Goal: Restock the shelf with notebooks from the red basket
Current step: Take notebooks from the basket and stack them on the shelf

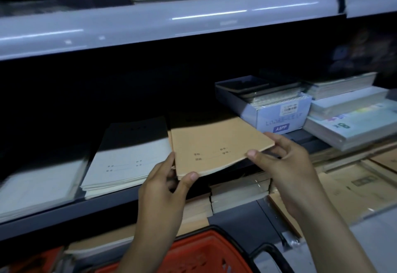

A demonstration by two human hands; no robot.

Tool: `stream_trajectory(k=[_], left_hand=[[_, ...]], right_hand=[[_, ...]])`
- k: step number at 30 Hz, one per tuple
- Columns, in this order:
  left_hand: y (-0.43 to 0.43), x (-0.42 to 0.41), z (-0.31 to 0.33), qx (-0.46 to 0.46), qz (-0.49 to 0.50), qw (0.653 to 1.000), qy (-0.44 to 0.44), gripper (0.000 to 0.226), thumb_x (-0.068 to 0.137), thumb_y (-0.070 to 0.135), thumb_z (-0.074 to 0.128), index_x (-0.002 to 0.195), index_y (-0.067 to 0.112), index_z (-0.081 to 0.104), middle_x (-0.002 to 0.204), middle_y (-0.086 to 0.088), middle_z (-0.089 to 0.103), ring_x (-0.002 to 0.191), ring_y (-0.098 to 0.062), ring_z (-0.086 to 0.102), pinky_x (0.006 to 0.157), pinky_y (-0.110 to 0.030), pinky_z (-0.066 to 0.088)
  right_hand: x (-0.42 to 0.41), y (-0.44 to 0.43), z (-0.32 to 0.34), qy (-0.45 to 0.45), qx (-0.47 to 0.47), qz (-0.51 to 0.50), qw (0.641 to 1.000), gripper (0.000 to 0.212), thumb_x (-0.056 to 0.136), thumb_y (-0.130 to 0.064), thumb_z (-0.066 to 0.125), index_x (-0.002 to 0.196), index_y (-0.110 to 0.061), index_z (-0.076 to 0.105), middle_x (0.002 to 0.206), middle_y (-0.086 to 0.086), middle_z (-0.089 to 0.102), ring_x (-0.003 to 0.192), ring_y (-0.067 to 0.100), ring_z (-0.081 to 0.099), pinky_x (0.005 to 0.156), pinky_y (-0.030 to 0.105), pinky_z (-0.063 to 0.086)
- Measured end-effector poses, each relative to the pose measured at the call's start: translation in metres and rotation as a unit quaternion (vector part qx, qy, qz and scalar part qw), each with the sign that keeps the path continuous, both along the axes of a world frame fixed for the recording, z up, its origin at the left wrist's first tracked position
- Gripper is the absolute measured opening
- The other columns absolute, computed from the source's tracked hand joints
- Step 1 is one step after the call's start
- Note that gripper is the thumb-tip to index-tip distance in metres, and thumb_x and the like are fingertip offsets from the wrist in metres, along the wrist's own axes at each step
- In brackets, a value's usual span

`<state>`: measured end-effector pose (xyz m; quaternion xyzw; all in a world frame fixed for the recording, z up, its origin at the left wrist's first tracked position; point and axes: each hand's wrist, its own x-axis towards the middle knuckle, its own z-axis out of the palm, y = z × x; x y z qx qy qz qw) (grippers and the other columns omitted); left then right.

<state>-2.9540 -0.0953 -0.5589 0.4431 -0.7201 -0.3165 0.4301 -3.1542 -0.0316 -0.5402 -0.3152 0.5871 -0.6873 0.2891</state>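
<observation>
A thin stack of brown kraft-cover notebooks [214, 144] lies flat, its far half over the middle shelf [107, 206] and in shadow. My left hand [167, 182] pinches its near left corner, thumb on top. My right hand [285, 156] pinches its near right corner. The red basket [193, 251] with a black rim sits low, under my forearms.
A pile of pale notebooks [120, 165] lies left of the brown stack, with a blurred pile further left. To the right stand an open white box [277, 113] of spiral pads and stacked paper packs [343, 126]. The upper shelf edge [171, 23] overhangs. Brown notebooks fill the lower shelf.
</observation>
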Motion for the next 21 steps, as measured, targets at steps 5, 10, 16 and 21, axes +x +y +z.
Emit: stream_trajectory(k=[5,10,16,21], left_hand=[[-0.012,-0.014,0.004,-0.037,0.045,0.998,-0.018,0.045,0.086,0.032,0.070,0.130,0.034,0.058,0.104,0.020,0.057,0.085,0.001,0.061,0.074,-0.008,0.043],[-0.029,-0.022,0.002,-0.070,0.021,0.996,-0.054,0.036,0.092,0.028,0.064,0.126,0.029,0.057,0.115,0.018,0.055,0.103,-0.004,0.059,0.087,-0.015,0.042],[-0.036,-0.018,0.008,-0.038,-0.030,0.996,-0.075,0.033,0.092,0.020,0.064,0.119,0.036,0.055,0.109,0.024,0.066,0.095,0.015,0.058,0.079,0.000,0.040],[-0.040,-0.018,0.013,-0.044,-0.002,0.996,-0.078,0.030,0.089,0.016,0.069,0.118,0.022,0.066,0.096,0.028,0.062,0.084,0.022,0.052,0.073,0.007,0.034]], right_hand=[[-0.003,-0.019,-0.010,0.047,0.003,-0.039,0.998,0.036,0.084,-0.009,0.074,0.115,-0.023,0.064,0.088,-0.012,0.074,0.086,0.001,0.070,0.080,0.020,0.046],[-0.011,-0.042,-0.027,0.059,0.061,-0.041,0.996,0.058,0.088,-0.018,0.070,0.140,-0.025,0.048,0.131,0.002,0.057,0.105,0.012,0.062,0.093,0.027,0.044],[-0.009,-0.050,-0.031,0.014,0.060,-0.039,0.997,0.052,0.091,-0.013,0.066,0.138,-0.027,0.049,0.099,-0.007,0.065,0.097,0.015,0.064,0.099,0.048,0.050],[-0.005,-0.054,-0.031,0.041,0.059,-0.108,0.991,0.044,0.085,-0.020,0.074,0.127,-0.025,0.060,0.110,-0.008,0.061,0.110,0.020,0.059,0.096,0.043,0.050]])
